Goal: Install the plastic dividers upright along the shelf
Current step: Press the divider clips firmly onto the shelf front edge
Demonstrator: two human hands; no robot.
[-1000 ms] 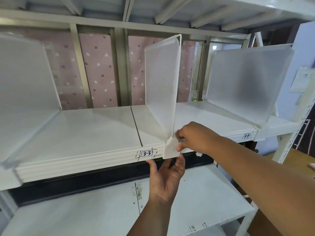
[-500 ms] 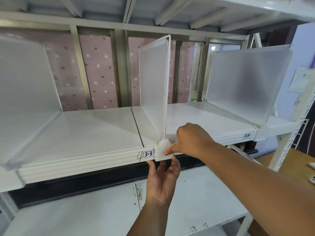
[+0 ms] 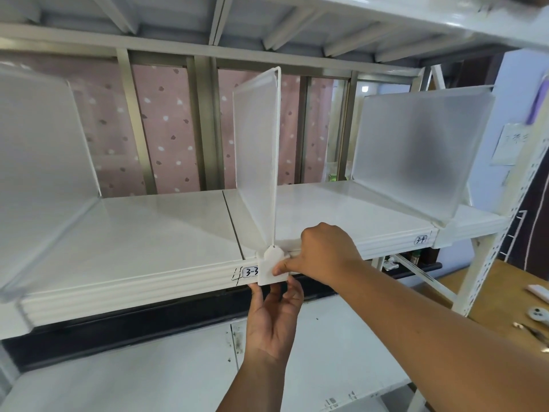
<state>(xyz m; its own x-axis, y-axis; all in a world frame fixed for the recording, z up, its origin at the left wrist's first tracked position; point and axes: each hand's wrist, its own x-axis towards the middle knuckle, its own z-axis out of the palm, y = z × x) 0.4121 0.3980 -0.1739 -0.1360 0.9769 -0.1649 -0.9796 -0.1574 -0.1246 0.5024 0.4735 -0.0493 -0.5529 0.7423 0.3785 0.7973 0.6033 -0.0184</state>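
Frosted plastic, stiffened by a thin white frame, the middle divider [image 3: 257, 162] stands upright on the shelf [image 3: 166, 233], its front clip [image 3: 273, 269] hooked over the shelf's ribbed edge just right of the seam between the two boards; over the last second it has slid leftward along that edge, so the clip now covers the end of the "3-3" label [image 3: 251, 272] that a moment ago showed whole beside it; the right hand [image 3: 323, 252] is closed with its thumb and forefinger pinching the clip's right side, while the left hand [image 3: 274, 319] comes up from below, fingers spread and their tips touching the clip's underside, so both hands meet on the one small fitting; I judge this a fine adjustment of position rather than a fresh placing, the panel looking square to the edge and close to settled; to the right another divider [image 3: 421, 153] stands already seated near the "3-4" label [image 3: 421, 239], and at the far left a third [image 3: 38, 150] rises at the shelf's end, so the run appears nearly filled; behind, a pink spotted backing [image 3: 166, 129] shows between metal uprights.
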